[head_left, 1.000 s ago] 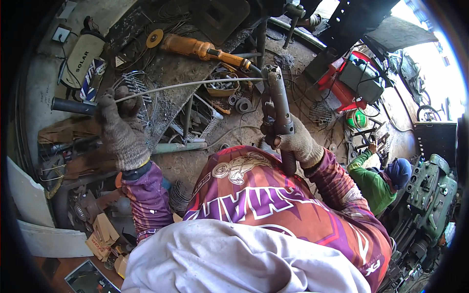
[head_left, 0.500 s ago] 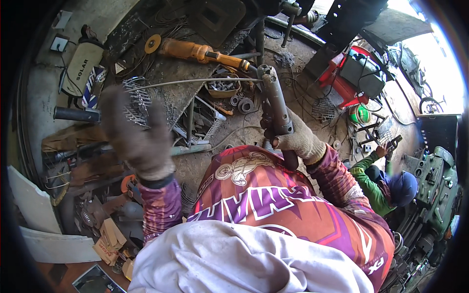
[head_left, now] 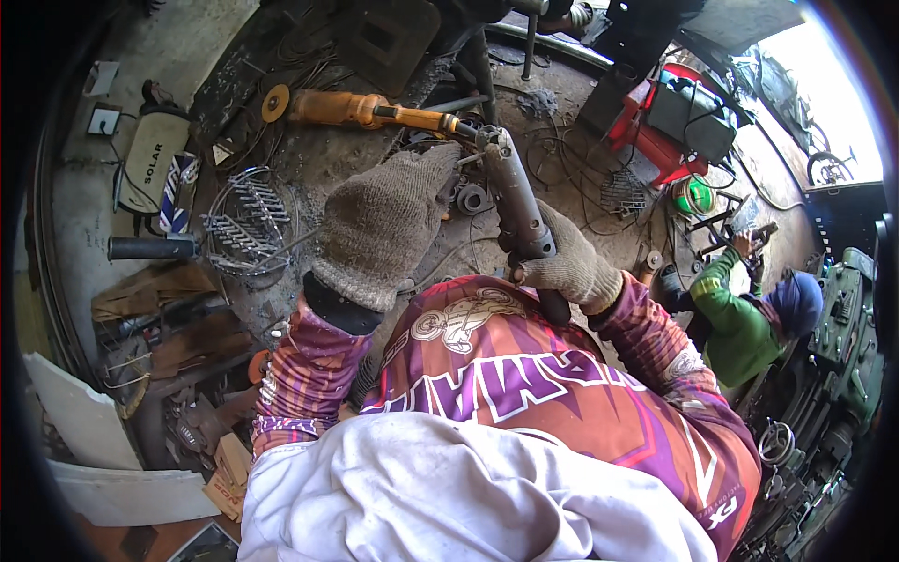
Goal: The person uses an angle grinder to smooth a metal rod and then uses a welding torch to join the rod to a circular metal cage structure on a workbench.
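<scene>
We look down on a cluttered workshop floor (head_left: 309, 169) of grimy concrete, strewn with wires, metal scraps and tools. Our right hand (head_left: 571, 267), in a knitted work glove, has its fingers closed around the dark grey body of an angle grinder (head_left: 515, 206), which stands nearly upright in front of our chest, its head end pointing away from us toward the floor clutter. Our left hand (head_left: 379, 225), also gloved, is raised close to the camera just left of the grinder, its back toward us; the fingers look loosely curled, and we cannot tell whether they grip anything. Beyond the grinder's head lies an orange power tool (head_left: 365, 110) with a round disc at its left end, stretched across the floor. To the left of our left hand sits a round wire guard (head_left: 248, 225) with spiked metal pieces lying on it, and beside that a dark cylindrical handle (head_left: 150, 248). Further left a dark strip case with a pale panel (head_left: 150, 173) lies near the wall. At upper right stands a red machine (head_left: 670, 122) with a coil of green hose (head_left: 695, 197) just beside it. At right, another person in a green top (head_left: 740, 318) crouches over small parts, well apart from our hands.
</scene>
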A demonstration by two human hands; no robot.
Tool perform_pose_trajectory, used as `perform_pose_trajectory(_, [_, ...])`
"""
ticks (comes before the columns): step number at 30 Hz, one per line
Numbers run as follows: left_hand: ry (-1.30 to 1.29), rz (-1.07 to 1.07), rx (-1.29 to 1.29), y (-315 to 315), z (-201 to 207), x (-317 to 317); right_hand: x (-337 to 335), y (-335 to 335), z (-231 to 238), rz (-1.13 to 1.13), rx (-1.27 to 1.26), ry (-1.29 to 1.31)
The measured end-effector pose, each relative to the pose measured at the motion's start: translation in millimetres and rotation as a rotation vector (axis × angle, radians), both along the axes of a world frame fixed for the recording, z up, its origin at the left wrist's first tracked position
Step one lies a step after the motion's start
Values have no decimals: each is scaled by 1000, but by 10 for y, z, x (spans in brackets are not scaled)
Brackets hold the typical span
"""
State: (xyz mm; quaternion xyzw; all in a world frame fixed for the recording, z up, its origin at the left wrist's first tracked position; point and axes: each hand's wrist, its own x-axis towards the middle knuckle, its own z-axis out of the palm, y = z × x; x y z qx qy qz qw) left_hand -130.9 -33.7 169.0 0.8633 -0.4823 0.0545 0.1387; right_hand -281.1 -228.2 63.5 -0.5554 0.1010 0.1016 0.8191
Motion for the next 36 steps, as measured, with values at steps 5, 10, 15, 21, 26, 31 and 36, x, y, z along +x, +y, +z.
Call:
perform_pose_trajectory(5, [17, 10, 12, -79, 20, -9, 4, -56, 48, 10, -1, 17])
perform_pose_trajectory(10, [-98, 43, 83, -111, 17, -39, 22, -72, -27, 8, -27, -9])
perform_pose_trajectory(15, [-166, 13, 123, -173, 39, 3, 55, -107, -66, 14, -46, -40])
perform_pose_trajectory(21, [-280, -9, 191, -237, 38, -24, 63, -144, -82, 22, -3, -16])
perform_pose_trajectory(26, [-183, 10, 80, -281, -59, -26, 80, -179, 34, -19, -69, 31])
perform_pose_trajectory(31, [17, 72, 44, -255, -140, 10, 54, -201, -42, -55, -254, -1])
perform_pose_trajectory(36, [129, 108, 24, -111, -146, 135, -6, -259, -97, -143, -385, -9])
